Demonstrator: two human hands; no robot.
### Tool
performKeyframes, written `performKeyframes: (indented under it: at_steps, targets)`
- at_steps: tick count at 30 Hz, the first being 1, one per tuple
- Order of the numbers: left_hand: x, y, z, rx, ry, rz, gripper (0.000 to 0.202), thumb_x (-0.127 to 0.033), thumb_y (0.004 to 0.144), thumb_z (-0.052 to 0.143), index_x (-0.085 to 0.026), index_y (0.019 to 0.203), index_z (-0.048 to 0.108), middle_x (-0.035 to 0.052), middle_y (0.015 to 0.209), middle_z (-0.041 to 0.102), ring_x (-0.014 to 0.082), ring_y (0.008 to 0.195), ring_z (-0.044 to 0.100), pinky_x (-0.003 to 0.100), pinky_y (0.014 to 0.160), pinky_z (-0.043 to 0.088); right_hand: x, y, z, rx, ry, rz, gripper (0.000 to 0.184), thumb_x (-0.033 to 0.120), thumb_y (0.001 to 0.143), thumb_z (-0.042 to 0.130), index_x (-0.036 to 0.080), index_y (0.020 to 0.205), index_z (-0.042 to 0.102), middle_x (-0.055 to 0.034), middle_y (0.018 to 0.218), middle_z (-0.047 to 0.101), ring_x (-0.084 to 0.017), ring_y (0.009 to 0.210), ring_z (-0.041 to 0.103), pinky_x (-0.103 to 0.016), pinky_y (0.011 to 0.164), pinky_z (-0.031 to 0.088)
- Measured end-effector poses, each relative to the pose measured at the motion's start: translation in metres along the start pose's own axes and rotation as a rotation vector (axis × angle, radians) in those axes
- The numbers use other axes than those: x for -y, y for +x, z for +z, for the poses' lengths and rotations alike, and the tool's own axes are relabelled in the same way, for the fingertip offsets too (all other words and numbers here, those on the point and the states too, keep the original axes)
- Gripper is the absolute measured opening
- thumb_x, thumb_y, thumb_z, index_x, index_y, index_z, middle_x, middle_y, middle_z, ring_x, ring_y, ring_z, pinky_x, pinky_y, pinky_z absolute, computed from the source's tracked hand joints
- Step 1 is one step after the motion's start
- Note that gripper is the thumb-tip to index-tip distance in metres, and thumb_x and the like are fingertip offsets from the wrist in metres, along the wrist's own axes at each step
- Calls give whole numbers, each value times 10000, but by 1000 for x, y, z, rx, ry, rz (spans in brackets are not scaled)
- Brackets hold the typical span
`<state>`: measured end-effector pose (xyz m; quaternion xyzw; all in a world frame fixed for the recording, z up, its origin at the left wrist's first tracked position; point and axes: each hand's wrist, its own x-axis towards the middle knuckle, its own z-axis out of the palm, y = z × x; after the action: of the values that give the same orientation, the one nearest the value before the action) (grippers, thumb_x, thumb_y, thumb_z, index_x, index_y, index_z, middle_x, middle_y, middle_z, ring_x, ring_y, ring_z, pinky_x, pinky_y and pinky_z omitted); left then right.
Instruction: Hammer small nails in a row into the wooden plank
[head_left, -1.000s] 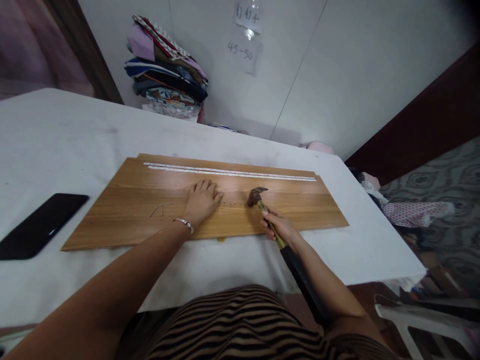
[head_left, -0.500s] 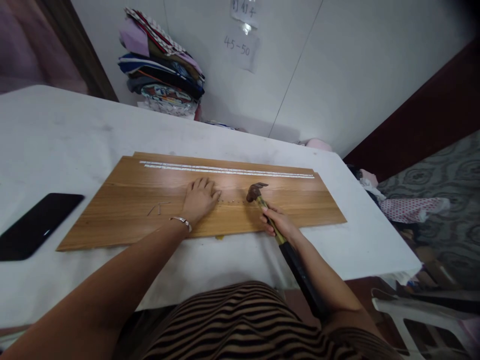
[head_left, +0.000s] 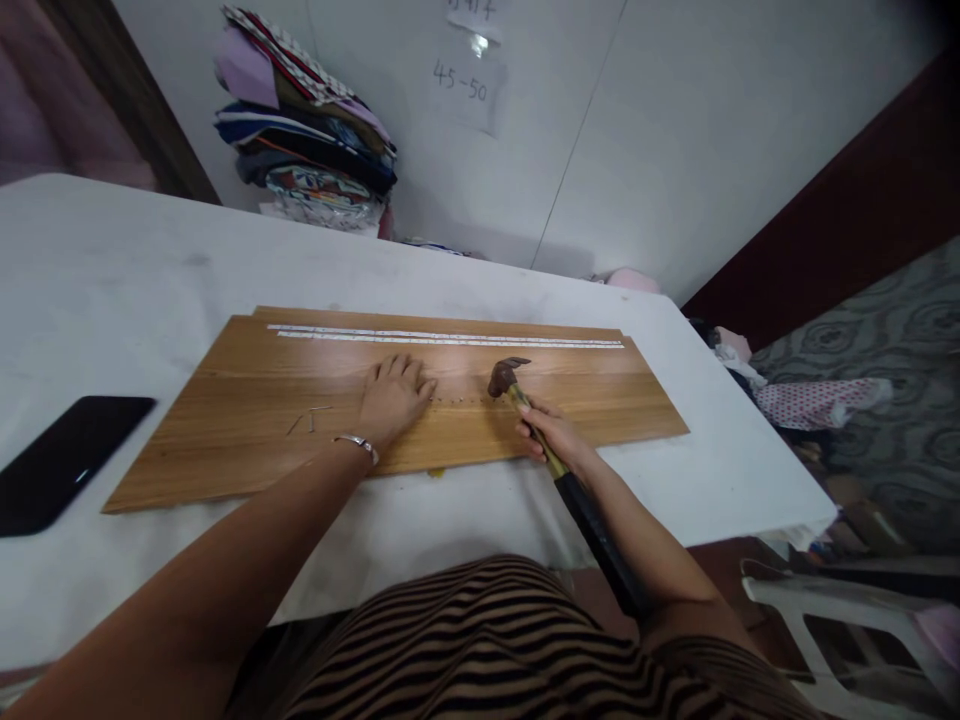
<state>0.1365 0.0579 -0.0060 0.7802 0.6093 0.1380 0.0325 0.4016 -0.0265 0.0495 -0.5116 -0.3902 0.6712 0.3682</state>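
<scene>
Hammer (head_left: 576,503) gripped in the right hand (head_left: 553,432), head (head_left: 504,378) over the middle of the wooden board (head_left: 600,390), left hand (head_left: 394,402) palm down on the board, fingers spread, loose nails (head_left: 311,420) on the board's left part, black phone (head_left: 71,462) farther left.

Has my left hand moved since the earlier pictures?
No, not visibly: against the wooden board, your left hand rests in the same spot; only the view shifted.

Looks like home: folded clothes (head_left: 319,135) piled beside wall (head_left: 600,170), white plastic chair (head_left: 795,598).
</scene>
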Motion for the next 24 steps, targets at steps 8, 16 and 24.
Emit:
performKeyframes:
  at_steps: [8, 16, 24]
  targets:
    - [2, 2, 1, 5, -7, 0, 482, -438, 988, 372, -169, 1306, 614, 180, 1472, 568, 329, 1402, 443, 508, 1168, 320, 1, 1, 2, -24, -9, 14, 482, 530, 726, 777, 237, 1021, 533, 122, 594, 495, -49, 356, 352, -199, 341, 218]
    - [0, 2, -1, 10, 18, 0, 505, -447, 993, 350, -165, 1309, 625, 183, 1472, 572, 334, 1403, 447, 510, 1163, 331, 0, 2, 2, -27, -16, 18, 474, 530, 705, 780, 235, 984, 536, 123, 579, 489, -49, 352, 347, -195, 332, 223]
    - [1, 2, -3, 14, 30, 5, 504, -422, 996, 331, -157, 1318, 614, 187, 1467, 573, 335, 1402, 449, 511, 1156, 342, 2, -1, 0, -1, 13, -21, 451, 504, 759, 769, 226, 1045, 559, 116, 602, 496, -46, 365, 352, -196, 347, 220]
